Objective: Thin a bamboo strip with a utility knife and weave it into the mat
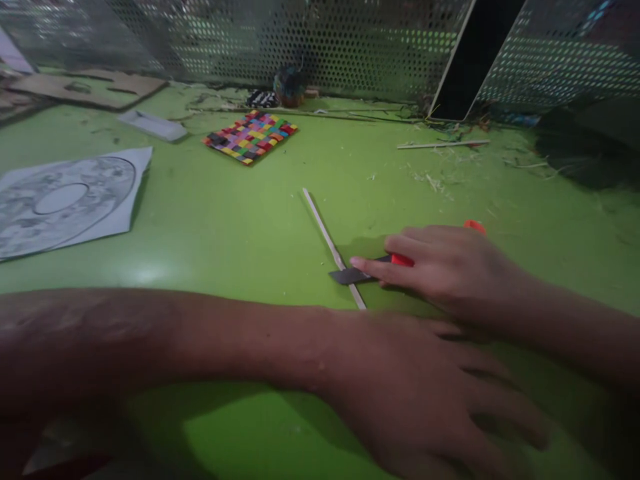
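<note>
My right hand grips a red-handled knife, forefinger stretched along its back. The dark blade presses across a thin pale wooden strip that lies on the green table. My left hand reaches across in front from the left, fingers spread and lying flat on the table over the strip's near end, which it hides. The left forearm crosses the whole lower part of the view.
A multicoloured woven mat lies at the back centre. A paper sheet with a printed disc sits at the left, cardboard pieces behind it. Another thin stick and shavings lie at the back right. A perforated metal wall closes the rear.
</note>
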A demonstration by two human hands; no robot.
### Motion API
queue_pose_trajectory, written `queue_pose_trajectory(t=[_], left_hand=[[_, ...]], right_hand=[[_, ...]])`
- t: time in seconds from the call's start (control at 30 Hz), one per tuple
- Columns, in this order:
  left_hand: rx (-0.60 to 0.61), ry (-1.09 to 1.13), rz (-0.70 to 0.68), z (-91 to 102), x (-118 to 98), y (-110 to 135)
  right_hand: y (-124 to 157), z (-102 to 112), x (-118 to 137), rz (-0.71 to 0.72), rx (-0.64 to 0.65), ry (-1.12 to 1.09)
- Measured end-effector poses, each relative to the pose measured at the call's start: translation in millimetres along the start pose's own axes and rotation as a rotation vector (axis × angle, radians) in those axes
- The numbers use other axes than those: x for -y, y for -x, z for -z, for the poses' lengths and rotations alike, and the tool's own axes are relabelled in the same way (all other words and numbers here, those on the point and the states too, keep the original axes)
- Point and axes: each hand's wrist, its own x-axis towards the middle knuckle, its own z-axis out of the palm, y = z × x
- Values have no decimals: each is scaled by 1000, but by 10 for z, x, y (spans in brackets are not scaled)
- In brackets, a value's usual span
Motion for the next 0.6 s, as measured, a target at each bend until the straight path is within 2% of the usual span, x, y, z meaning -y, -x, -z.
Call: queue_pose_trajectory(t=[0.33, 0.47, 0.6], left_hand=[[-85, 159, -13, -57, 30, -13], [-63, 179, 7, -36, 22, -28], [14, 124, 6, -26, 11, -39]], right_hand=[[-83, 18, 46, -39, 58, 82], [-108, 24, 27, -31, 65, 79], [-128, -7, 8, -8, 33, 54]])
